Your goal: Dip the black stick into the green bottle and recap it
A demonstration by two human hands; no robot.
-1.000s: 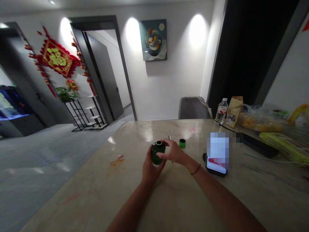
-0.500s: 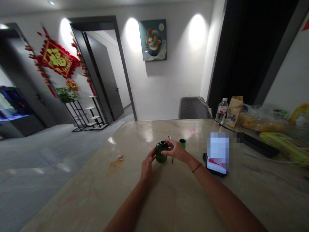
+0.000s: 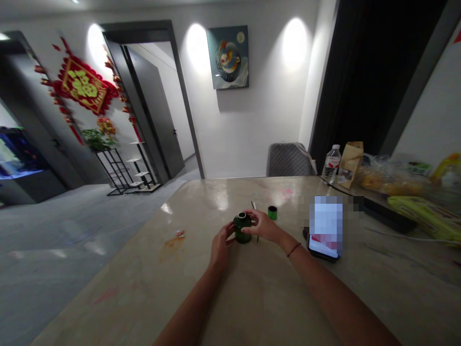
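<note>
Head cam: small green bottle [image 3: 240,237] is stood upright on the table [image 3: 180,288], right between both hands. It's gripped by the right hand [image 3: 265,226]; its left side is met by the left hand [image 3: 219,247], grip honestly can't be told. Stick [image 3: 253,205] is partly covered by the right hand, cap [image 3: 272,216] just beyond.

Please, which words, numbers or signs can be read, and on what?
"福": large gold character, red diamond-shaped wall hanging; smaller writing there unreadable.
Clear plastic bottle with red label: too small.
Brown paper bag: label too small.
Yellow-green plastic packet: too blurred.
Lit black phone: screen blurred.
Round dark green bottle: none visible.
</note>
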